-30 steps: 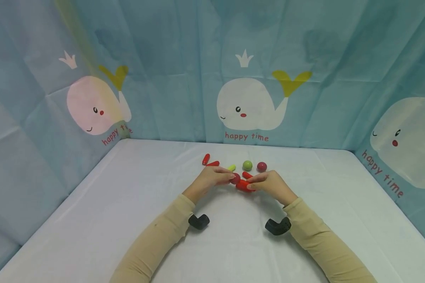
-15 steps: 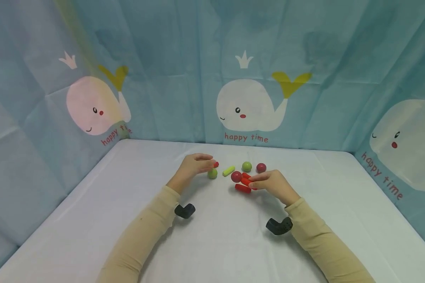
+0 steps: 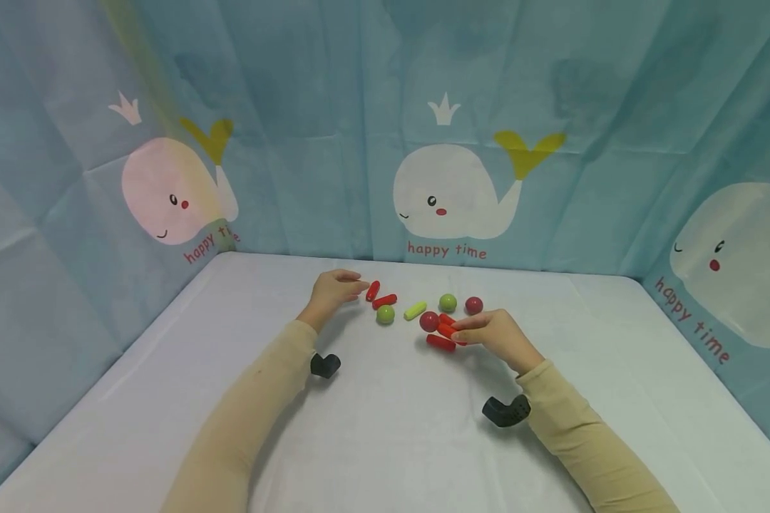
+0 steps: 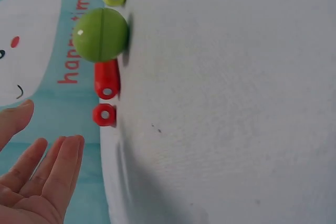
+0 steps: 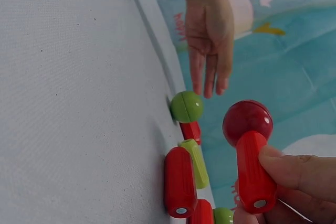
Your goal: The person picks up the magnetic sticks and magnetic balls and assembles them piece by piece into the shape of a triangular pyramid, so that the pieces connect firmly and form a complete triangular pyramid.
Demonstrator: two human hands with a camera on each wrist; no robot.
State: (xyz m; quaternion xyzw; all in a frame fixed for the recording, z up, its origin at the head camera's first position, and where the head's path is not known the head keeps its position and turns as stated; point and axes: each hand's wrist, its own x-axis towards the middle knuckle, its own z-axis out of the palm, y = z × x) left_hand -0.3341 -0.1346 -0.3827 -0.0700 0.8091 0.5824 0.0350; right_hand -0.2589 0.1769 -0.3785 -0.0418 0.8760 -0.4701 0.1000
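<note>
My right hand [image 3: 490,338] pinches a red ribbed rod [image 5: 253,169] between thumb and fingers. At the far end of this rod sits a dark red ball [image 5: 248,123], touching it. My left hand [image 3: 335,292] is held with its fingers extended and nothing in them. Its fingertips are close to a red rod [image 3: 373,291] at the left of the group; a second red rod [image 3: 384,301] and a green ball [image 3: 386,314] lie just beyond. In the left wrist view, a gap separates the left hand [image 4: 44,182] from the rod ends.
A yellow-green rod [image 3: 415,310] lies mid-group. Behind it are another green ball [image 3: 448,303] and another dark red ball [image 3: 474,306]. One red rod [image 3: 440,343] lies in front of the right fingers, another [image 3: 448,320] behind. The white table [image 3: 372,427] meets a blue whale-print curtain [image 3: 295,142].
My left hand has left the dark red ball and moved left, past the green ball, to the red rods. The right hand keeps hold of its rod, almost in place.
</note>
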